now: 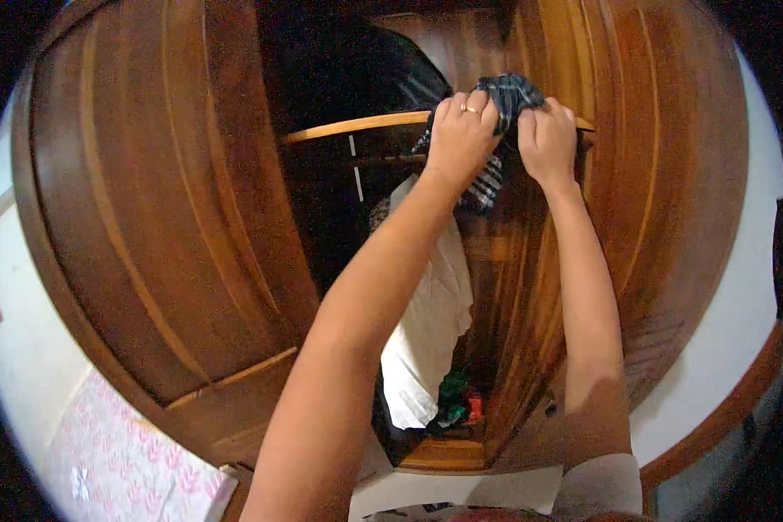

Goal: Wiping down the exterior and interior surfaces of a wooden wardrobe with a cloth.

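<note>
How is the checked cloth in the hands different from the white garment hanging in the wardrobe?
The checked cloth is dark blue and bunched up high in both hands; the white garment is plain, pale and hangs long and loose below. The left hand and right hand grip the cloth; nothing touches the garment. Both are fabric inside the wooden wardrobe.

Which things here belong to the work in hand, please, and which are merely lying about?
In hand: left hand and right hand gripping a dark checked cloth at the wardrobe rail.

Lying about: white garment, green and red items, pink patterned bedspread, wardrobe door.
</note>
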Available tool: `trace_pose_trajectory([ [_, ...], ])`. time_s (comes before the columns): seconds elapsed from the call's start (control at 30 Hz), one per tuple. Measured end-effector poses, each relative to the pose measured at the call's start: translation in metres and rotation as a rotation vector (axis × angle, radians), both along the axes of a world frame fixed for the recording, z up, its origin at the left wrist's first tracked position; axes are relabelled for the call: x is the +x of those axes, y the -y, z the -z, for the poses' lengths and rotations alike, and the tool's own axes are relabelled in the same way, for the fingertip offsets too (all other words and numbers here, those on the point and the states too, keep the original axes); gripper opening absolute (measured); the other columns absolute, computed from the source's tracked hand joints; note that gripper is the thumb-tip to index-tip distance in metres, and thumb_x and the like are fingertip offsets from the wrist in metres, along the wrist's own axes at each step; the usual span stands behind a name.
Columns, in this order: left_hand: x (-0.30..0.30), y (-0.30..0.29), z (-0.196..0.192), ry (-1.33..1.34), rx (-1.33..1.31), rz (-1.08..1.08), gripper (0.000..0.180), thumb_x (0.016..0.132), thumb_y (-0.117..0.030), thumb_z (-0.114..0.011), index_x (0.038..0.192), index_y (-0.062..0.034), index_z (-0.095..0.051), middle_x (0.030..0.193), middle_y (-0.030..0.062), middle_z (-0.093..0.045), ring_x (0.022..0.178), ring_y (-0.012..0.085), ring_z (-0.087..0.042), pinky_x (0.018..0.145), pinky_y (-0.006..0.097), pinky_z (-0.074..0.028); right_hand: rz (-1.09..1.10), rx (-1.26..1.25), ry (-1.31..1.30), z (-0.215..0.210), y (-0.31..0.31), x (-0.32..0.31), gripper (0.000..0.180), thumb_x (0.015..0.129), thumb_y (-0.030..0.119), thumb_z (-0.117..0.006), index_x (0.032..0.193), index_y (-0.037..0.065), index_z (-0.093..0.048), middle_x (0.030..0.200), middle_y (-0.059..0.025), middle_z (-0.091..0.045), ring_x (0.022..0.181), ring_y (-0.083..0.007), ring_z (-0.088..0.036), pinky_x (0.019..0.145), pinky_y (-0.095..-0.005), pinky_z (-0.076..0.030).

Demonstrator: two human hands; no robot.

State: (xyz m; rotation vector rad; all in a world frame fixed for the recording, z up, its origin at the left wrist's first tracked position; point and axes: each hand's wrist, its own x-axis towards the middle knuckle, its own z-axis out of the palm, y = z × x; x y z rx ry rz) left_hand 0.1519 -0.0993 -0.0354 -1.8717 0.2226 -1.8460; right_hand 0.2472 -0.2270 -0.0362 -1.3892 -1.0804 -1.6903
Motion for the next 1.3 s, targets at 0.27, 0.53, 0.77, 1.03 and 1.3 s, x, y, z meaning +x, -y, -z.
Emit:
trace_pose_trajectory([
  [0.27,-0.066,-0.085,0.007,0.012,0.009,-0.210,0.060,0.057,-0.008,-0.075,0.112,-0.0006,-0.053,0.114,0.0138,-0.056,0.105,0.0320,-0.055,0.093,0.043,-0.043,-0.232,0.077,0.117,0.001,-0.003,0.001,0.017,0.082,0.019,-0.052,0.073,0.005,-0.056,0.077,-0.0100,-0.057,0.079,-0.0292,-0.054,0.073,-0.0423,-0.040],
  [0.53,-0.171,-0.091,0.005,-0.248,-0.494,-0.451,0.051,0.078,-0.007,-0.066,0.123,0.0033,-0.044,0.124,0.0239,-0.052,0.115,0.0425,-0.049,0.095,0.044,-0.046,-0.203,0.154,0.138,0.001,-0.008,-0.002,0.018,0.085,0.021,-0.053,0.074,0.008,-0.055,0.077,-0.0090,-0.056,0.079,-0.0288,-0.054,0.071,-0.0426,-0.040],
  [0.77,-0.281,-0.041,0.005,-0.258,-0.506,-0.673,0.048,0.082,-0.010,-0.064,0.124,0.0022,-0.044,0.124,0.0227,-0.052,0.111,0.0408,-0.053,0.096,0.045,-0.045,-0.117,0.079,0.107,0.008,-0.010,0.007,0.025,0.097,0.024,-0.044,0.087,0.006,-0.059,0.086,-0.0069,-0.056,0.086,-0.0249,-0.054,0.080,-0.0390,-0.041],
  [1.03,-0.471,-0.042,-0.008,0.230,-0.456,-0.669,0.043,0.082,-0.005,-0.059,0.121,0.0014,-0.044,0.111,0.0280,-0.057,0.106,0.0455,-0.053,0.088,0.050,-0.044,0.064,-0.011,0.050,0.007,0.004,0.037,0.031,0.101,0.027,-0.041,0.107,0.005,-0.062,0.101,-0.0076,-0.061,0.099,-0.0249,-0.056,0.094,-0.0393,-0.041],
  [1.3,-0.563,-0.123,0.051,0.313,-0.338,-0.745,0.052,0.083,-0.007,-0.060,0.129,0.0086,-0.041,0.133,0.0290,-0.044,0.126,0.0456,-0.039,0.107,0.046,-0.031,-0.763,-0.237,-0.097,0.064,-0.127,-0.199,0.044,0.094,0.025,-0.053,0.132,0.004,-0.046,0.136,-0.0174,-0.044,0.126,-0.0333,-0.042,0.106,-0.0451,-0.034],
])
